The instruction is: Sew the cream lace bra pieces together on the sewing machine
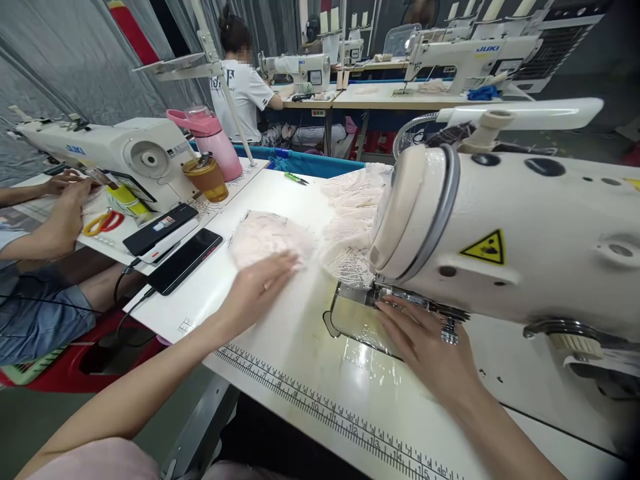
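Observation:
My left hand (257, 290) lies flat with fingers stretched out, fingertips resting on the near edge of a pale pink lace piece (265, 237) on the white sewing table (280, 347). My right hand (425, 343) lies flat on the metal needle plate (353, 317) under the head of a white sewing machine (505, 233), fingers reaching toward the presser foot. A heap of pale lace pieces (353, 213) lies just behind the needle area. Whether thin fabric lies under my right hand I cannot make out.
Two phones (173, 243) lie at the table's left edge, with a cup (206, 179) and a pink bottle (213, 137) behind. Green snips (297, 178) lie farther back. A co-worker's hands (67, 200) work at the left machine (105, 150); another person (243, 83) sits beyond.

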Demonstrator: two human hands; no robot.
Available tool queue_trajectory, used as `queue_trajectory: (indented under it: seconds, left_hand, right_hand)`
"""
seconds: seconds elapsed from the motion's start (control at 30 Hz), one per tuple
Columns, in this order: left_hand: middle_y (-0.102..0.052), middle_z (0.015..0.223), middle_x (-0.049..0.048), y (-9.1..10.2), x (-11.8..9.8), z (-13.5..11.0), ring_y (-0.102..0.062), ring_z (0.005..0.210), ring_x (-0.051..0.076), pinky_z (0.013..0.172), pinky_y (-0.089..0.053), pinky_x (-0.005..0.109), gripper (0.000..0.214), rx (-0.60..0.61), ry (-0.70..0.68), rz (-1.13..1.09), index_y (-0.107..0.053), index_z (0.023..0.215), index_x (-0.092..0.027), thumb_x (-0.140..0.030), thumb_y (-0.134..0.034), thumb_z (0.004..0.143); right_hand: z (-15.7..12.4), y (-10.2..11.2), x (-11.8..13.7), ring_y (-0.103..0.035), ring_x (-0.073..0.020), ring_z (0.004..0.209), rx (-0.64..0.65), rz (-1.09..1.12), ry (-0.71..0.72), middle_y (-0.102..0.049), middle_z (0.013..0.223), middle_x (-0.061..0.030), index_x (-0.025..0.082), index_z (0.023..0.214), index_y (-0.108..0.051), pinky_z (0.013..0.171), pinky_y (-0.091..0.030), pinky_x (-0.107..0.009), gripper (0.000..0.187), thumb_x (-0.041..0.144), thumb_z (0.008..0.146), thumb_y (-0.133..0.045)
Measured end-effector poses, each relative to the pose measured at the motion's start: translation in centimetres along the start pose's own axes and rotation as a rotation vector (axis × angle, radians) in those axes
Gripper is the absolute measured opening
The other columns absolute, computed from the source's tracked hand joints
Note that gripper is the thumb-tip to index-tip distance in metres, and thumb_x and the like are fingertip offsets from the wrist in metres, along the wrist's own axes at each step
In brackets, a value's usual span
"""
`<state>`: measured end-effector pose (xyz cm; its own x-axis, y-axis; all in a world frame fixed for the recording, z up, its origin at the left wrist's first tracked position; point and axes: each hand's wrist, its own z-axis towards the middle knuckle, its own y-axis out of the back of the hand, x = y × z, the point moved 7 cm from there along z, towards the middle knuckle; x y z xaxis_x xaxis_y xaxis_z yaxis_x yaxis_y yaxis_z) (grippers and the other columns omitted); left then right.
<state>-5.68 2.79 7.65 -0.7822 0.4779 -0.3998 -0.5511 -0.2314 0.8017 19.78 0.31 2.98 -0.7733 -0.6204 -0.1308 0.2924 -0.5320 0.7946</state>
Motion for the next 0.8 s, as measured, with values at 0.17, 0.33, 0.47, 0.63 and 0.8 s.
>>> queue_trajectory:
  seconds: [0.17, 0.33, 0.47, 0.63, 0.8]
  left_hand:
    - [-0.065, 0.13, 0.0006, -4.7, -7.9, -1.5, -0.051, 0.133, 0.014, 0.123, -0.028, 0.043, 0.025, 0.595, -0.391, -0.339, -0.067, 0.115, -0.024, -0.024, -0.047, 0.101]
    - [-0.066, 0.127, 0.0082, -6.3, -9.8, -1.6, -0.058, 0.124, 0.02, 0.115, -0.041, 0.042, 0.024, 0.475, -0.5, -0.233, -0.068, 0.106, -0.017, -0.03, -0.049, 0.098]
    - [-0.064, 0.129, 0.0112, -6.8, -9.2, -1.2, -0.058, 0.123, 0.026, 0.099, -0.054, 0.043, 0.031, 0.356, -0.509, 0.027, -0.059, 0.125, -0.014, -0.024, -0.049, 0.097]
    - [-0.07, 0.116, 0.0112, -7.0, -9.3, -0.4, -0.067, 0.104, 0.026, 0.082, -0.059, 0.04, 0.025, 0.317, -0.595, 0.079, -0.066, 0.108, -0.014, -0.027, -0.046, 0.099]
    - [-0.064, 0.13, 0.0128, -8.3, -9.5, 0.1, -0.062, 0.117, 0.031, 0.087, -0.058, 0.046, 0.035, 0.263, -0.651, 0.182, -0.059, 0.129, -0.012, -0.024, -0.048, 0.097]
  right_hand:
    - [1.0, 0.6, -0.6, -0.072, -0.0173, 0.083, -0.004, 0.041, -0.105, -0.076, 0.1, -0.0038, 0.021, 0.117, -0.067, 0.088, -0.045, -0.036, 0.025, 0.026, 0.095, -0.056]
    - [1.7, 1.6, -0.5, -0.07, -0.0141, 0.09, 0.013, 0.103, -0.081, -0.074, 0.111, -0.0014, 0.02, 0.115, -0.066, 0.083, -0.046, -0.03, 0.029, 0.011, 0.091, -0.052]
    - [1.5, 1.4, 1.1, -0.065, -0.0132, 0.105, 0.077, 0.192, 0.101, -0.07, 0.121, 0.0013, 0.023, 0.118, -0.065, 0.082, -0.045, -0.029, 0.041, 0.003, 0.088, -0.045]
    - [1.3, 0.3, 0.8, -0.063, -0.0112, 0.098, 0.196, 0.135, 0.038, -0.073, 0.108, 0.0045, 0.023, 0.1, -0.07, 0.073, -0.043, -0.027, 0.035, 0.002, 0.089, -0.044]
    - [1.8, 0.4, 0.0, -0.063, -0.0097, 0.088, 0.237, 0.128, -0.003, -0.074, 0.099, 0.0049, 0.024, 0.093, -0.071, 0.089, -0.044, -0.031, 0.037, 0.004, 0.094, -0.039]
